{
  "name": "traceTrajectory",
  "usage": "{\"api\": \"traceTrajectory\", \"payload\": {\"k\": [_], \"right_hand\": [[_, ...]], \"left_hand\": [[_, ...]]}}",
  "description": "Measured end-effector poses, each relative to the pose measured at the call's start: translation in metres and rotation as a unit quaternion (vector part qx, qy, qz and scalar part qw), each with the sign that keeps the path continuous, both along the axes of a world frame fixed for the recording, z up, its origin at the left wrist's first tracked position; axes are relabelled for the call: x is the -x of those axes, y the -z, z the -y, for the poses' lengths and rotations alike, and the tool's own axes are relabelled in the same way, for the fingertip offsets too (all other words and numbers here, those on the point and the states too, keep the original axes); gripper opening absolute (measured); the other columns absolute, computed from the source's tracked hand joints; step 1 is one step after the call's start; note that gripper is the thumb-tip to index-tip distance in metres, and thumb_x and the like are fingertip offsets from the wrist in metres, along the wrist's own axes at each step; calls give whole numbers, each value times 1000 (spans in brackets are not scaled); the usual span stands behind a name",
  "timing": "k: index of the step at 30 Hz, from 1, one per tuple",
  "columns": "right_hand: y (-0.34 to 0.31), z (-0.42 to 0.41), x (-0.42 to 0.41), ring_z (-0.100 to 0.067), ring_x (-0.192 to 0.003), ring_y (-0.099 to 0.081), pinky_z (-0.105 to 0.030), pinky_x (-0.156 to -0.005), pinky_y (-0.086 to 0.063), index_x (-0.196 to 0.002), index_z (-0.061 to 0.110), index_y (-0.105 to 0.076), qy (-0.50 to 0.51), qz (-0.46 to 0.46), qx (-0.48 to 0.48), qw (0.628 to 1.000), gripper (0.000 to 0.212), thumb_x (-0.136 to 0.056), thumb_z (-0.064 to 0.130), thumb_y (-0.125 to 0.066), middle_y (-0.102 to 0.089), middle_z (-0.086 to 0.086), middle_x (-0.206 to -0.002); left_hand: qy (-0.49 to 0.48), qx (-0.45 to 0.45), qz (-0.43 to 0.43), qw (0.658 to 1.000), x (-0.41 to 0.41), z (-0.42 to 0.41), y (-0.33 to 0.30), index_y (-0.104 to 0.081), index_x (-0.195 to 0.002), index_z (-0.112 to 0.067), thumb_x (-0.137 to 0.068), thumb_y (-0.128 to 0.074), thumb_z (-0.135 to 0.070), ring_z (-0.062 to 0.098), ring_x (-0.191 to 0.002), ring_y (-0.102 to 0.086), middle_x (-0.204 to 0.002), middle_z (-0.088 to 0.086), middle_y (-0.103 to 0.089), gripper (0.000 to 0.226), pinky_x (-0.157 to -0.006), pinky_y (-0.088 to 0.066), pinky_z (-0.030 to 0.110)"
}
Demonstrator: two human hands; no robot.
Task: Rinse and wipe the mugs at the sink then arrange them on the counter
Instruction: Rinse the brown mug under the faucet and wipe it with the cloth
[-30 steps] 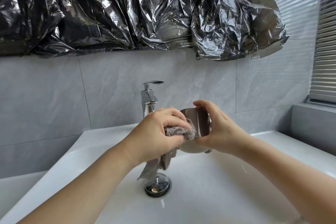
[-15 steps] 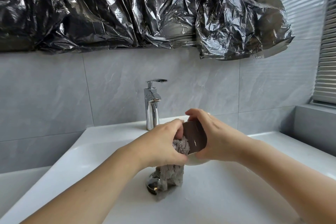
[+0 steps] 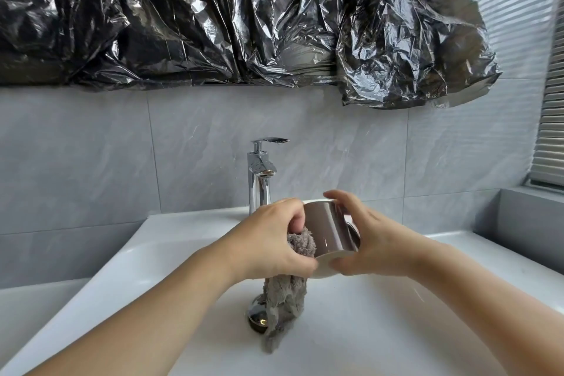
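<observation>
While the right hand (image 3: pixel 378 244) grips the mug (image 3: pixel 328 232) steady over the sink (image 3: pixel 396 330), the left hand (image 3: pixel 271 241) at 9 o'clock pinches the cloth (image 3: pixel 287 296) against it for wiping.

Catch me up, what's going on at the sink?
A person is wiping a mug over the sink. The right hand holds the brown mug tilted, its pale base toward the camera. The left hand grips a grey cloth against the mug's side; the cloth's tail hangs over the drain. No water shows at the tap.
</observation>
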State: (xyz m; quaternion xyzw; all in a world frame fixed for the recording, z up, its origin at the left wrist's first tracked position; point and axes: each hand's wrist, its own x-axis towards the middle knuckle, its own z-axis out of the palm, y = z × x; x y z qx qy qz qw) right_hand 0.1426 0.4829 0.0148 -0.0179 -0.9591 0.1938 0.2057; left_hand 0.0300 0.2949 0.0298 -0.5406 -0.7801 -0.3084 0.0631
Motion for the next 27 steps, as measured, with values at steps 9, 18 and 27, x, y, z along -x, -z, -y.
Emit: {"api": "traceTrajectory", "payload": {"k": [9, 18, 27], "right_hand": [[-5, -3, -3, 3, -109, -60, -16, -88, -48, -126, 26, -48, -49, -34, 183, 981, 76, -57, 24, -80, -60, 12, -120], [-2, 0, -2, -4, -102, -64, -21, -84, -56, -116, 28, -52, -47, -90, 211, 972, 61, -61, 18, -76, -62, 9, -115], [-4, 0, -4, 4, -107, -60, -20, -79, -58, -122, 40, -50, -22, -143, 206, 968, 67, -70, 5, -74, -61, 11, -119]], "left_hand": [[92, -51, 202, 974, 6, 14, -11, -35, -75, -27, -59, -80, -20, 14, -79, -44, -97, -1, -60, 48, -65, -39, 27], [115, -34, 309, 944, 14, 13, -4, -40, -78, -24, -58, -85, -14, 17, -81, -43, -95, 1, -50, 50, -70, -43, 38], [50, -199, 345, 916, 14, 4, -11, -65, -92, -15, -64, -59, -3, 22, -66, -56, -80, 6, -63, 32, -64, -45, 30]]}}
